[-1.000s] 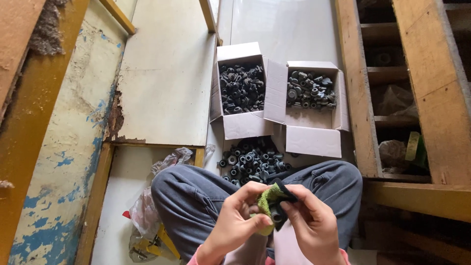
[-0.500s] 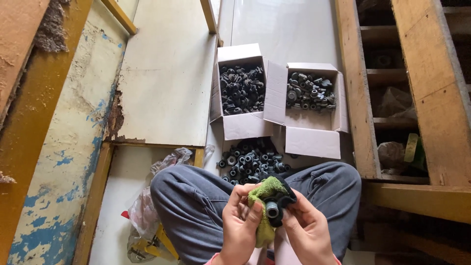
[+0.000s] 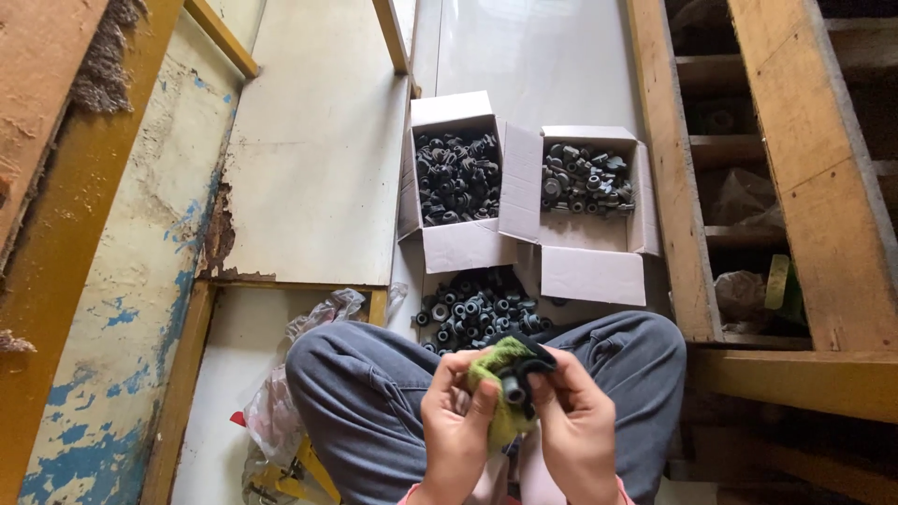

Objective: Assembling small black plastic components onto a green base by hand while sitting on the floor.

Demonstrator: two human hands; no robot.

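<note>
Both hands met over the lap: the left hand (image 3: pixel 458 421) gripped a green cloth (image 3: pixel 494 369), the right hand (image 3: pixel 575 425) pinched a small black part (image 3: pixel 516 385) against it. Two open boxes (image 3: pixel 458 178) of such parts lay on the floor beyond the knees.

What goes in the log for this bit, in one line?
left hand: holds green cloth | right hand: holds black part against cloth | loose parts pile on floor ahead
</note>
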